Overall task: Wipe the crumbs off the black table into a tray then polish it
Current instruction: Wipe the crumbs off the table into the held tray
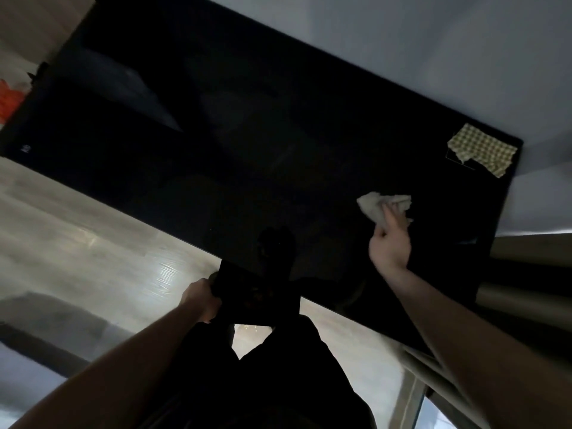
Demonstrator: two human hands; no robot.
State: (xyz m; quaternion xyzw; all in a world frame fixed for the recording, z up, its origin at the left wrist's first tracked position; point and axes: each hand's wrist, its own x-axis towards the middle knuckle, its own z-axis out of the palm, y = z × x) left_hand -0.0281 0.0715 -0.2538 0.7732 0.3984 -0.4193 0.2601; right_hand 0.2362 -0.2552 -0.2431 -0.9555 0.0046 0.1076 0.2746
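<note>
The black table point(247, 144) runs slantwise across the view, glossy and dark. My right hand point(390, 243) presses a crumpled white cloth point(379, 205) onto the table's right part. My left hand point(201, 300) grips the left side of a black tray point(257, 297) held against the table's near edge, just below the tabletop. The tray is very dark, so I cannot make out crumbs on it or on the table.
A yellow checked cloth point(481, 150) lies flat at the table's far right corner. A pale wall point(402, 41) lies beyond the table, light flooring point(77, 236) on the near left. Something orange point(10, 99) sits past the table's left end. My dark-clothed legs point(272, 373) stand below the tray.
</note>
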